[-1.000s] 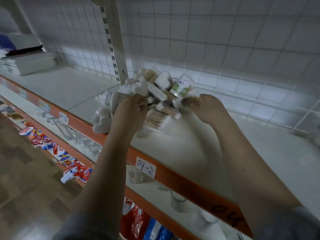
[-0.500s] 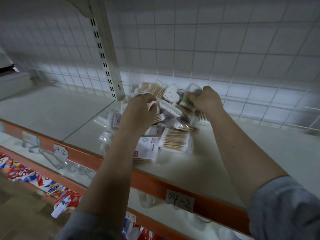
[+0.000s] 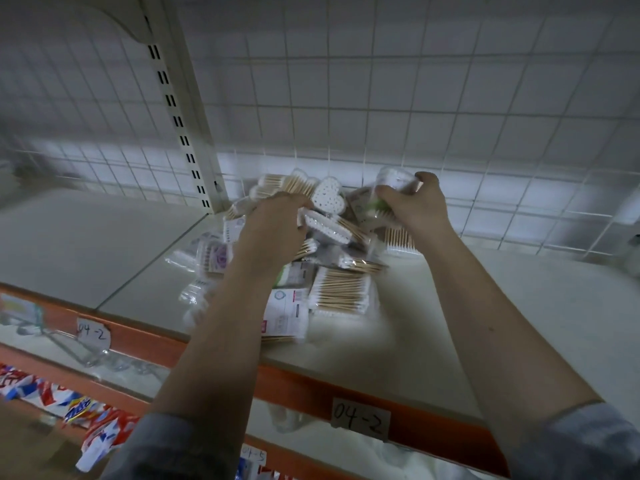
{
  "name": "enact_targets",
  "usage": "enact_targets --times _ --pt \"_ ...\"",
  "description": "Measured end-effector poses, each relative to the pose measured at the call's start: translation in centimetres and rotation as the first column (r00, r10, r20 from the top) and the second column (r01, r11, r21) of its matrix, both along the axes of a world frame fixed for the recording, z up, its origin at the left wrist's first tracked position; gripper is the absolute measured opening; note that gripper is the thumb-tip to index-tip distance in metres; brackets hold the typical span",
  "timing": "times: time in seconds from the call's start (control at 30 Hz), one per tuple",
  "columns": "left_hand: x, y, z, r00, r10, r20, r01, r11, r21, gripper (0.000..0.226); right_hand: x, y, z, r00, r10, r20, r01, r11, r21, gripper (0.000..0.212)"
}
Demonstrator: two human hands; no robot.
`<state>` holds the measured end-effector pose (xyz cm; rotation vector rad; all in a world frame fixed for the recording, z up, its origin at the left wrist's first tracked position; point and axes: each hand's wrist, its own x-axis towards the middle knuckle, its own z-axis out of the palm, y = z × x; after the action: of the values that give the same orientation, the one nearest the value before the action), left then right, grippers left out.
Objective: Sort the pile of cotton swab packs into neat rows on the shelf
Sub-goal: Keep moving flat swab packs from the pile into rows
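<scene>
1. Head view: a white shelf board (image 3: 433,341) with an orange front edge carries a loose pile of cotton swab packs (image 3: 311,258), heaped just right of the slotted upright post (image 3: 180,109) and close to the wire grid back panel (image 3: 381,98).
2. The packs are clear plastic; several show wooden-stick swabs lying side by side, such as the flat pack (image 3: 341,289) at the pile's front, and one heart-shaped pack (image 3: 328,199) shows white swab tips.
3. The left hand (image 3: 273,223) lies on the left side of the pile, fingers curled down around a long clear pack (image 3: 325,227).
4. The right hand (image 3: 414,206) is at the pile's back right, thumb and fingers closed around a clear round tub of swabs (image 3: 394,183), tilted.
5. Handwritten "04-2" labels (image 3: 360,419) sit on the orange edge; coloured snack bags (image 3: 86,417) lie on a lower shelf at left.
</scene>
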<state>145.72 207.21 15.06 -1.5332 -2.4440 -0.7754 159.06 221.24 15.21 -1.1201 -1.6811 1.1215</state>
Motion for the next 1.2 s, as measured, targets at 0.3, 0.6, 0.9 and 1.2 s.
enact_targets --times 0.3,0.6,0.9,1.2 --pt "-0.4 1.8 -0.8 0.998 -0.060 -0.034 0.057 0.996 -0.075 0.032 4.4 -1.8 -1.8 0.962 0.003 -0.271 -0.077 0.962 -0.262 0.064" --pt "1.0 0.8 -0.2 0.970 -0.239 0.042 0.233 0.966 0.115 0.022 8.1 -5.6 -3.1 0.925 -0.128 -0.358 0.018 0.955 -0.295 0.044" --pt "6.2 2.2 0.0 0.881 -0.444 0.164 0.405 0.886 0.225 0.023 14.1 -9.5 -3.9 0.912 -0.288 -0.292 0.218 0.944 -0.249 0.045" --pt "17.2 4.9 -1.6 0.716 -0.584 0.382 0.507 0.812 0.290 0.016 24.9 -11.9 -4.6 0.895 -0.420 -0.151 0.406 0.907 -0.114 0.026"
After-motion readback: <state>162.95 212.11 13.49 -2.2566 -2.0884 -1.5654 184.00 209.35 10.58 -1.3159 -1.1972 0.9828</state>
